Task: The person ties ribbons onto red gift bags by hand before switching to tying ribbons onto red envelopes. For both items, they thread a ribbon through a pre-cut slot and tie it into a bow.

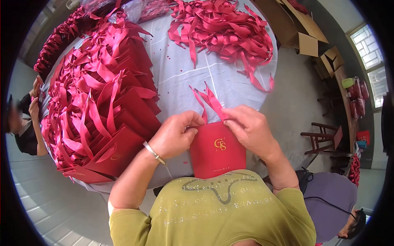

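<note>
A red paper bag (218, 149) with gold lettering stands at the table's near edge, against my body. A pink-red ribbon (213, 101) rises from its top edge, its two loose ends pointing away from me. My left hand (177, 132) is closed at the bag's upper left corner, thumb and forefinger pinched; exactly what lies between them is partly hidden. At the upper right corner, my right hand (248, 128) pinches the ribbon close to the bag's rim.
Many ribboned red bags (119, 135) stand packed together on the left. A heap of loose ribbons (230, 35) lies at the table's far right. Another person's hand (34, 107) is at the left edge. Cardboard boxes (308, 44) and a wooden stool (324, 137) stand on the right.
</note>
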Motion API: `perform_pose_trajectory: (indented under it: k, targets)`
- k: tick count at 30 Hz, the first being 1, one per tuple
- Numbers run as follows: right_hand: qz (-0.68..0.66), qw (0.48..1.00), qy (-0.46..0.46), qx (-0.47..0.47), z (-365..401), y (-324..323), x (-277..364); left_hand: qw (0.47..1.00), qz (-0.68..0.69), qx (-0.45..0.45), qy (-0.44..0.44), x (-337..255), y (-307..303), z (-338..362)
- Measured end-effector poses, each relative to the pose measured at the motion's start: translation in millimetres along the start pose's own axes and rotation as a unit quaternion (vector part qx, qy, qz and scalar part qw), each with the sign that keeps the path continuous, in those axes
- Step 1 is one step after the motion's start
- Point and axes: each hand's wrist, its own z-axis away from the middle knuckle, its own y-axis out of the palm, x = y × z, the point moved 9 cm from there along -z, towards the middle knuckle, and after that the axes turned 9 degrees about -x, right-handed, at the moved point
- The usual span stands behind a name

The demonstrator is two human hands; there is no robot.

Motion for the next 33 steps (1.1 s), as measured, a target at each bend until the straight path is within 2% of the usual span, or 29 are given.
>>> perform_pose_trajectory:
  k: [2,4,8,13,15,19,25,27,28,30,33]
  targets:
    - [-0.009,0.999,0.01,-0.031,-3.6,-4.4,4.6,0.999,0.011,0.012,-0.029,3.0,1.2,-0.8]
    - [-0.032,0.993,-0.069,-0.086,-4.7,-13.3,23.3,0.998,0.026,0.02,-0.057,9.6,2.4,-1.0]
    - [-0.021,0.995,-0.091,-0.032,0.3,4.5,37.5,0.998,0.033,0.034,-0.042,17.9,4.4,-2.5]
    - [-0.044,0.997,-0.053,-0.029,9.1,14.5,34.5,0.998,0.042,0.042,-0.022,20.6,4.0,-3.2]
    - [-0.034,0.997,-0.063,-0.013,10.2,17.0,37.4,0.997,-0.026,0.067,0.018,13.5,4.1,-0.4]
    - [-0.036,0.997,-0.064,-0.013,12.3,19.2,37.3,0.994,-0.071,0.066,0.048,4.7,3.6,1.8]
    - [-0.068,0.997,-0.027,-0.008,12.1,19.5,34.3,0.992,-0.043,0.114,0.006,6.4,7.9,3.6]
    - [-0.084,0.996,-0.018,-0.009,12.0,18.1,34.3,0.988,0.018,0.147,-0.053,14.4,13.1,5.0]
    - [-0.083,0.996,-0.017,-0.009,11.6,17.0,34.2,0.987,0.018,0.148,-0.053,15.3,14.1,4.6]
    - [-0.074,0.995,-0.055,-0.02,9.8,13.4,40.4,0.984,0.07,0.151,-0.066,16.7,16.0,4.4]
    - [-0.081,0.994,-0.067,-0.017,12.9,14.7,43.3,0.988,0.051,0.135,-0.058,18.7,15.6,2.8]
